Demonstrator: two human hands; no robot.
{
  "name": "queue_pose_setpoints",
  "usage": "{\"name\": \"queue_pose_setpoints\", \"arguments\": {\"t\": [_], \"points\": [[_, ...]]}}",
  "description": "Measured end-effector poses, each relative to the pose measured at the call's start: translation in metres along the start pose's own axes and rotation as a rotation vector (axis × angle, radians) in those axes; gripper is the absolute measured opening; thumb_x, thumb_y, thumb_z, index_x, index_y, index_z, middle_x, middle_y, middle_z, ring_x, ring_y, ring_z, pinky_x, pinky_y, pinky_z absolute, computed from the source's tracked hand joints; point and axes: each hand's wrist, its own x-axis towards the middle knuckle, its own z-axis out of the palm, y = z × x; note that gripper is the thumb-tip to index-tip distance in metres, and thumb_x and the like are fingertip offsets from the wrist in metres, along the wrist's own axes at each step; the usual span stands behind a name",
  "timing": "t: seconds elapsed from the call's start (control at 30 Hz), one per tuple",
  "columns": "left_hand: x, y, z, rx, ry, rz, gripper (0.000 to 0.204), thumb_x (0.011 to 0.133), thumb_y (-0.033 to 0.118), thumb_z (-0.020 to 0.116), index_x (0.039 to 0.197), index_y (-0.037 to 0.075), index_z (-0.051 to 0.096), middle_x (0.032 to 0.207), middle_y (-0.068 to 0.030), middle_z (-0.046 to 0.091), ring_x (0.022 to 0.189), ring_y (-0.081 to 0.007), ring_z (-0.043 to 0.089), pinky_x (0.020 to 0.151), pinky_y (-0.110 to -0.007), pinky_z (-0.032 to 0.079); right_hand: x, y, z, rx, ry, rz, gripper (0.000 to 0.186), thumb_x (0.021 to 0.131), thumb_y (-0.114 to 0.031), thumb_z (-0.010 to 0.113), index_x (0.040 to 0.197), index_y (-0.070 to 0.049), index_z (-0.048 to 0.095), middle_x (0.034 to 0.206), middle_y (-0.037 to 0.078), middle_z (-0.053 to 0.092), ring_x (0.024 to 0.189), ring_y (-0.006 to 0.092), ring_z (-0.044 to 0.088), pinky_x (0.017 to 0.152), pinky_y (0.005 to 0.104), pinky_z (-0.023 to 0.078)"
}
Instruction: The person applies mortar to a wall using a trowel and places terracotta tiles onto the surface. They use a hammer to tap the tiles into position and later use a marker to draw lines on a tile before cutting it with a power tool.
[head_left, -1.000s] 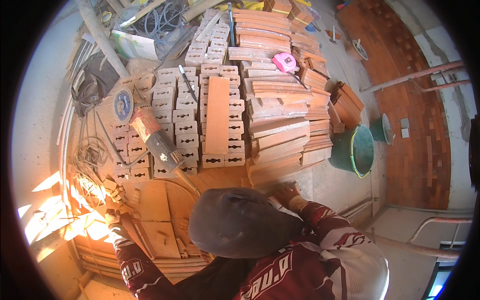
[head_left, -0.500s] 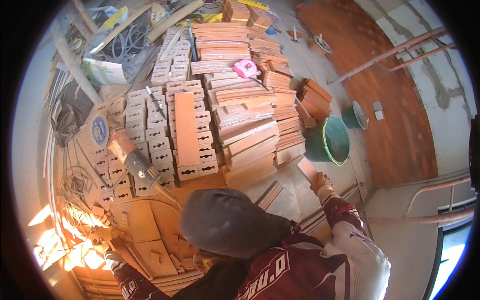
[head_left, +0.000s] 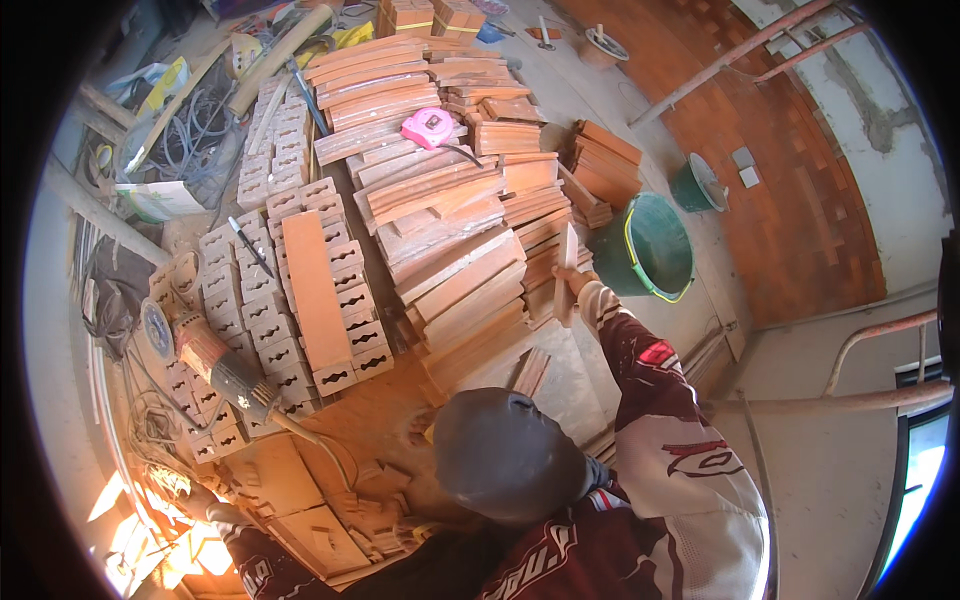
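Note:
My right hand [head_left: 573,280] grips a thin terracotta tile [head_left: 567,245], which now stands nearly edge-on beside the near end of the tile stacks [head_left: 465,285]. A green bucket [head_left: 612,245] with a yellow-green handle is just to its right. At the lower left, my left hand [head_left: 203,503] is partly washed out by glaring sunlight, so its fingers cannot be made out. Near it lie broken tile pieces [head_left: 325,535]. An angle grinder [head_left: 215,360] with a round disc rests on the hollow bricks [head_left: 285,345]. One long flat tile [head_left: 318,290] lies across those bricks.
On the stacks sits a pink tape measure [head_left: 428,127]; a marker pen [head_left: 250,247] lies on the bricks. Tangled cables [head_left: 195,135] and wooden poles [head_left: 280,60] clutter the far left. Rusty scaffold tubes [head_left: 840,402] stand at right, near a smaller green bucket [head_left: 700,183].
My right hand has moved left and away from me with the tile, from in front of the bucket to beside the stacks. The tile has turned edge-on. The whole view has shifted.

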Motion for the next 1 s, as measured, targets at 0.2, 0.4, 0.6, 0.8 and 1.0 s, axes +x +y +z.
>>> {"name": "queue_pose_setpoints", "arguments": {"t": [0.2,0.4,0.6,0.8,1.0], "points": [[-0.02,0.012,-0.007,0.015,-0.072,-0.019,0.05,0.083,0.039,0.058,0.118,0.005,0.064,0.118,-0.019,0.065,0.108,-0.0395,0.061,0.093,-0.047,0.048,0.016,-0.004,0.012,-0.16,0.282,-0.115,0.078,0.074,-0.063,0.07,0.118,0.002,0.065,0.109,0.025,0.067,0.101,0.0367,0.064,0.091,0.0413,0.048],[-0.021,0.036,-0.038,0.001,-0.101,-0.148,0.055,0.085,0.045,0.055,0.125,0.009,0.062,0.123,-0.0145,0.064,0.115,-0.0331,0.059,0.102,-0.044,0.042,-0.058,-0.047,0.033,-0.522,0.4,-0.647,0.083,0.079,-0.059,0.066,0.139,-0.006,0.045,0.128,0.029,0.053,0.125,0.0456,0.045,0.103,0.0479,0.039],[-0.035,0.088,-0.069,-0.328,0.054,-0.116,0.051,0.086,0.042,0.062,0.117,0.001,0.063,0.111,-0.018,0.067,0.104,-0.0346,0.063,0.09,-0.043,0.049,-0.166,-0.032,0.038,-0.402,0.123,-1.157,0.06,0.084,-0.036,0.069,0.131,-0.006,0.049,0.121,0.027,0.055,0.115,0.0442,0.05,0.099,0.0492,0.042],[-0.039,0.128,-0.058,-0.584,-0.092,-0.32,0.051,0.087,0.041,0.063,0.115,-0.002,0.062,0.11,-0.0187,0.067,0.102,-0.0342,0.064,0.088,-0.042,0.05,-0.223,0.047,0.011,-0.595,0.123,-1.131,0.052,0.083,-0.031,0.07,0.126,-0.006,0.056,0.121,0.023,0.057,0.113,0.0419,0.053,0.099,0.0483,0.043],[-0.034,0.143,-0.024,-0.617,-0.135,-0.288,0.047,0.087,0.037,0.061,0.112,-0.002,0.062,0.108,-0.0196,0.067,0.099,-0.0334,0.065,0.085,-0.042,0.05,-0.229,0.071,-0.049,-0.668,0.224,-0.94,0.041,0.081,-0.031,0.07,0.113,-0.006,0.065,0.116,0.022,0.062,0.115,0.0409,0.054,0.101,0.0455,0.042]]}}
